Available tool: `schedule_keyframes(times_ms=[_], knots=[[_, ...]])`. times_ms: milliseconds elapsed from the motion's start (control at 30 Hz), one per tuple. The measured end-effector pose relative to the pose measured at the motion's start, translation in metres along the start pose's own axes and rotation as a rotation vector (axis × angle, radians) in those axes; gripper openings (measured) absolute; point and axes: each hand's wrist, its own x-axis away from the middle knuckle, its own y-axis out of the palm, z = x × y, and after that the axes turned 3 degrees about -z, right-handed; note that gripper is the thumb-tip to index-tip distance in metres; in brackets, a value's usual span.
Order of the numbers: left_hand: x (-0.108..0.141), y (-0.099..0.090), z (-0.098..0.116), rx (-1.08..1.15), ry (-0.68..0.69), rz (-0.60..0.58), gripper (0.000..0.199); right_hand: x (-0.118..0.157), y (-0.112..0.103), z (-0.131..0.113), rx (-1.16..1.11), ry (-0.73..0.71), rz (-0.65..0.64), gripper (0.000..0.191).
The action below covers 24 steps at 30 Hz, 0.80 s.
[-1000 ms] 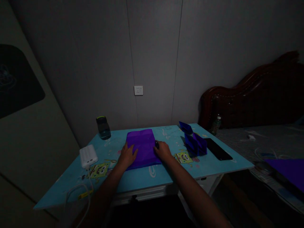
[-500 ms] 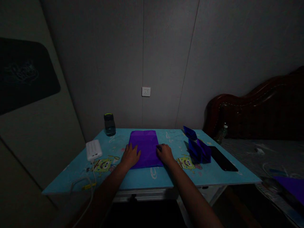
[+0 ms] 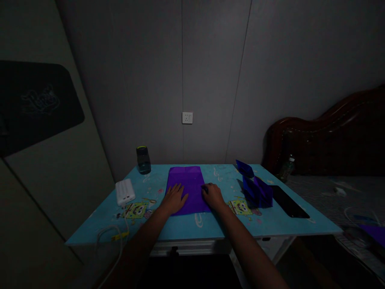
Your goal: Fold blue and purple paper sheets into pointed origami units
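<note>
the sheet (image 3: 188,180) is a deep, strong purple, brighter along its far strip and darker across the middle. it lies flat near the middle of the light blue surface (image 3: 207,228), longer from front to back than it is wide, with its near side a little wider in view than its far side. a band runs across the far end, set off by a faint straight line, and its upper corners look slightly clipped or rounded. faint creases show in the purple, and a thin bluer line runs along the near edge. whether it is one layer or several is too dim to tell.

the left hand (image 3: 174,198) rests palm down on the left part of the sheet, its fingers apart and reaching toward the middle. the right hand (image 3: 213,195) is at the right edge, its fingers curled together and clamped on a small dark object (image 3: 205,188), mostly hidden by the hand.

to the right stand two folded pieces, blue and purple with pointed corners: the far piece (image 3: 244,169) and the larger near piece (image 3: 257,192). just beside them lies a black phone (image 3: 289,202). at the left are a white power bank (image 3: 124,192) with a pale cable (image 3: 125,218) plugged in, and an upright, dark-topped bottle (image 3: 143,161) behind it.
</note>
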Motion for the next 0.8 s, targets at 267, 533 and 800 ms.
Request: schedule_keyframes(times_ms=[267,533,800], knots=[[-0.004,0.003,-0.003,0.005,0.001,-0.035,0.059,0.006,-0.008,-0.008,0.071,0.007,-0.005,0.033],[-0.004,0.0,0.0,0.013,-0.007,-0.038,0.059,0.047,-0.071,0.036,0.31,0.181,0.093,0.034],[-0.001,-0.008,0.005,0.018,-0.023,-0.037,0.056,0.064,-0.104,0.111,0.538,0.433,0.068,0.03]])
